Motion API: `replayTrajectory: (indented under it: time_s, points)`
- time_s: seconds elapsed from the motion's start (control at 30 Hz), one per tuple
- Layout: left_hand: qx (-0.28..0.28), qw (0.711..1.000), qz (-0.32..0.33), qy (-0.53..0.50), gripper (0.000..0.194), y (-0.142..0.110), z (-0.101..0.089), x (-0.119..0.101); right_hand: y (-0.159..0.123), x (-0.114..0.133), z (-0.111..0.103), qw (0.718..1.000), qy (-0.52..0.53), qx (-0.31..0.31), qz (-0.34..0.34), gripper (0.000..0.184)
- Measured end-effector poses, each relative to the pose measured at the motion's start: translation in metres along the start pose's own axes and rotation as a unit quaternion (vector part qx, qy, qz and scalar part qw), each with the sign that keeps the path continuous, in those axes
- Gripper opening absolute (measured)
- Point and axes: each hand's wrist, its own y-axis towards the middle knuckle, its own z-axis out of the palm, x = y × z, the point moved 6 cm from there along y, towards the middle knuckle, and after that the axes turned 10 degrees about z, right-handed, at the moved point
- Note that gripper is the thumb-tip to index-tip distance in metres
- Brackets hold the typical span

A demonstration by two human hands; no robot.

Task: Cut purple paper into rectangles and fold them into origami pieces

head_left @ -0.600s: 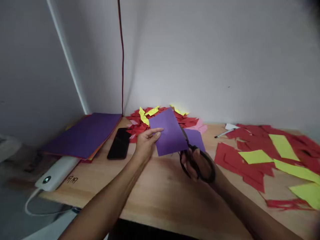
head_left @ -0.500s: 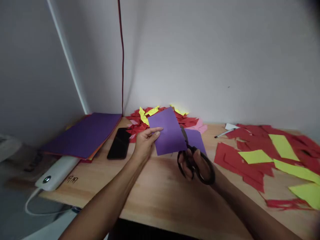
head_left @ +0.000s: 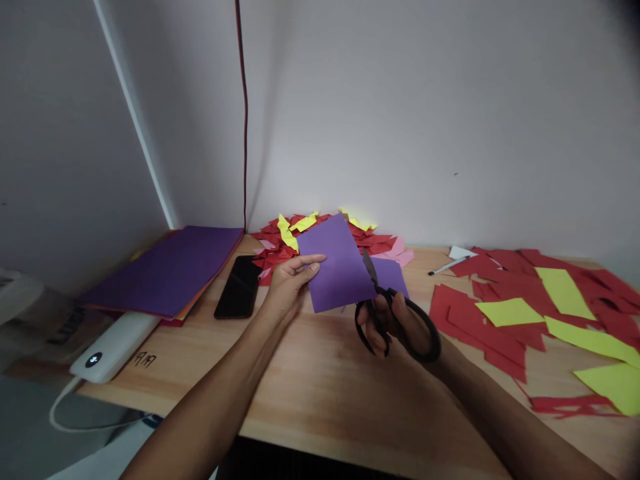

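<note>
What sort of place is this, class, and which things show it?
Likely a paper-craft workspace, perhaps just a room's corner: a wooden table bears a paper stack and red scraps, and the right hand holds scissors.

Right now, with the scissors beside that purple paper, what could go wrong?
The left hand holds the purple paper by its left side, so the right side might flex or slip against the scissors in the right hand. Another purple piece shows just behind the scissors; it might get nicked by accident.
</note>
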Motion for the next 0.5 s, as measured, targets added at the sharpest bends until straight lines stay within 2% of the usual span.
replayTrajectory:
  time_s: [0.23,0.5]
  points:
    - [-0.006,1.000,-0.015,0.010,0.029,-0.0009,-0.0004,-0.0012,-0.0016,0.0001,0.0023,0.995,0.069,0.039,0.055,0.074]
    - [0.022,0.999,0.001,0.043,0.028,0.0013,-0.0021,0.0005,0.0002,-0.0005,-0.0007,0.999,0.021,0.017,0.034,0.074]
